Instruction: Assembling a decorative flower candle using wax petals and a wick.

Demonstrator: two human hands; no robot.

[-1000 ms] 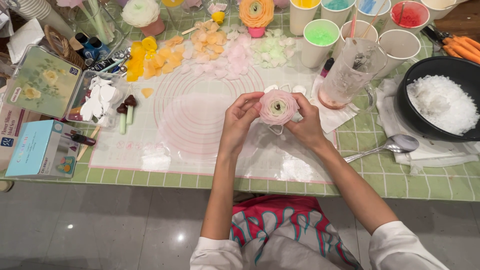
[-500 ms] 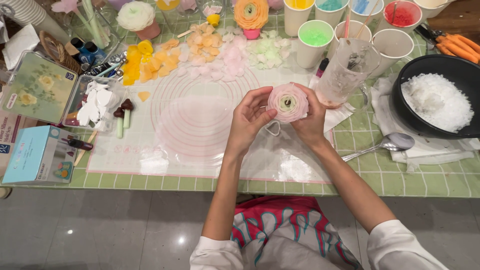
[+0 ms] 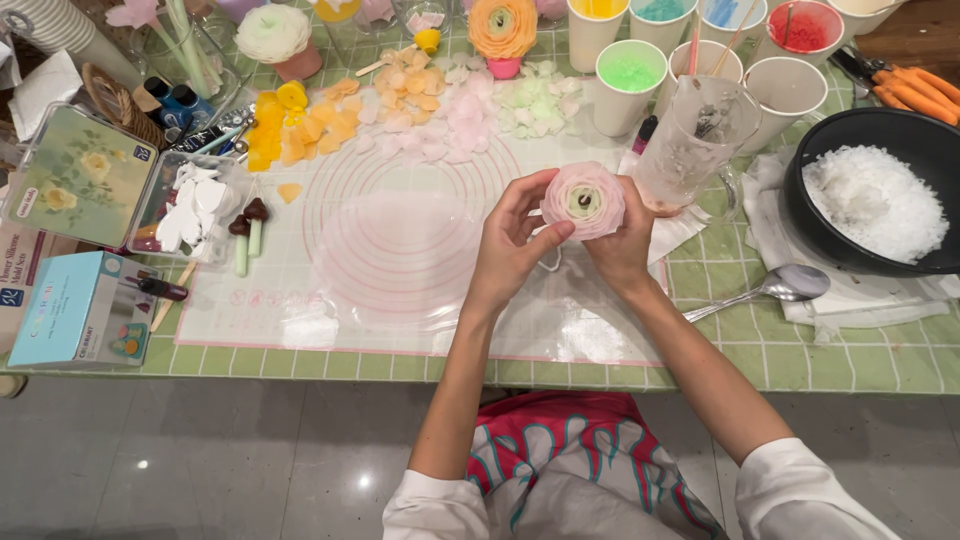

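Both hands cup a pale pink layered flower point(image 3: 584, 200) above the translucent mat point(image 3: 400, 250) on the bench: left hand point(image 3: 510, 255) at its side, right hand point(image 3: 620, 250) beneath (palm hidden). A spoon point(image 3: 770, 288) lies just beside a black bowl point(image 3: 880, 140) of white flakes.

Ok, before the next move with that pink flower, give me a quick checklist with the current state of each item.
1. Pink flower held by both hands: ok, left hand and right hand cup it from either side above the mat.
2. Flower centre facing up and visible: ok, dark core shows.
3. Mat below the flower free of loose pieces: ok.
4. Loose pink petals at hand: ok, piled at the mat's far edge.
5. Glass pitcher apart from the right hand: cannot tell, they look very close.
6. Underside of the flower intact: cannot tell, hidden by the palms.
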